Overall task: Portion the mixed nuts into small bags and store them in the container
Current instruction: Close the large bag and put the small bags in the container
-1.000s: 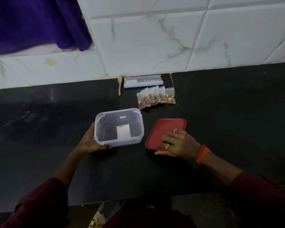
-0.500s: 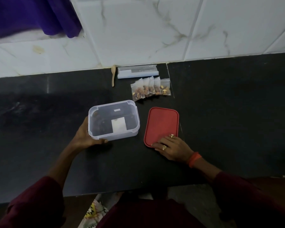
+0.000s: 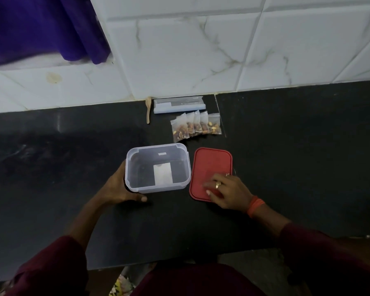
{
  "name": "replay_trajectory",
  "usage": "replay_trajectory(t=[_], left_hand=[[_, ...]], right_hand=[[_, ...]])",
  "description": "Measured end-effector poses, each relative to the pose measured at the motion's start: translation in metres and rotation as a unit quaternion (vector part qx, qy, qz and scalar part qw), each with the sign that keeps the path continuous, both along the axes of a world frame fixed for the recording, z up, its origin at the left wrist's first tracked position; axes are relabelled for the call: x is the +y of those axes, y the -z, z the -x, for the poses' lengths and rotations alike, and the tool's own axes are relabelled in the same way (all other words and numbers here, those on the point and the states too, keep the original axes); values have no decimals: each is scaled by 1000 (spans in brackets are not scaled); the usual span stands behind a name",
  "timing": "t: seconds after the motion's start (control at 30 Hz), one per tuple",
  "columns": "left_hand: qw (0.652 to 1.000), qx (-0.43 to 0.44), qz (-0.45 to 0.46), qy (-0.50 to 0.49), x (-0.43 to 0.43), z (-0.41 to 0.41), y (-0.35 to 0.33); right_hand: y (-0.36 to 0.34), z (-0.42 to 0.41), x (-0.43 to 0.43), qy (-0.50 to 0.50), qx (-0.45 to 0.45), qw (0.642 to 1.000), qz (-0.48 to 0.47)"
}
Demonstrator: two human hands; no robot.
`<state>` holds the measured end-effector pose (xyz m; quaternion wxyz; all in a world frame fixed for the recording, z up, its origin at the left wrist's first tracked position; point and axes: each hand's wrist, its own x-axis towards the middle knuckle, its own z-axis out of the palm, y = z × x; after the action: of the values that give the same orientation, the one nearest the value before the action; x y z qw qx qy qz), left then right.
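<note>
A purple cloth hangs at the top left, before the white tiled wall behind the black counter.

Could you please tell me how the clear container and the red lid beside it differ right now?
The clear container is see-through and deep, the red lid opaque and flat. The left hand holds the container's side; the right hand rests on the lid. Both are rounded rectangles on the black counter.

Clear plastic container, matt red lid, wooden spoon
</note>
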<state>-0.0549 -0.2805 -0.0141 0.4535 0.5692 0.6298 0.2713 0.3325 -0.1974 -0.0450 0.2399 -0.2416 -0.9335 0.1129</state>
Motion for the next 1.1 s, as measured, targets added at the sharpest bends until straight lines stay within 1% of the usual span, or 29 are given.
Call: replay_trajectory(t=[0.1,0.17,0.23,0.3,0.33,0.37,0.43,0.5,0.57,0.63,0.73,0.83,0.9,0.97,1.03,1.1], left_hand=[[997,35,44,57,6,26,-9],[994,62,59,61,15,50,-15],[994,106,26,-2,29,66,-20],[983,165,-30,-76,49,65,-30],[978,180,-56,-91,61,58,-35],[978,177,-74,-87,75,48,-40],[983,159,-80,-44,106,28,-47],[986,149,-76,-3,136,4,-51],[988,136,-60,31,161,-20,-52],[989,131,-24,59,181,-39,-47],[986,154,11,70,202,-53,-32],[985,154,8,73,212,-59,-19],[985,157,0,64,216,-61,-14],[980,188,-15,57,221,-62,-9],[973,219,-23,65,224,-62,-5],[970,229,-27,80,226,-62,-3]], right_hand=[[-25,13,34,71,41,997,-1],[-41,25,60,111,46,993,6],[-53,39,85,149,29,988,26],[-61,56,111,188,11,980,63],[-64,66,123,205,3,975,83],[-68,75,133,216,-9,971,102],[-73,95,154,219,-60,965,130],[-75,113,171,209,-137,958,143],[-69,126,184,195,-209,948,140],[-59,134,193,194,-257,938,126],[-48,140,197,207,-259,938,102],[-44,142,199,215,-236,943,96],[-43,141,203,211,-252,938,108],[-42,141,206,212,-271,931,124],[-42,140,209,219,-275,925,141],[-42,140,212,222,-274,923,152]])
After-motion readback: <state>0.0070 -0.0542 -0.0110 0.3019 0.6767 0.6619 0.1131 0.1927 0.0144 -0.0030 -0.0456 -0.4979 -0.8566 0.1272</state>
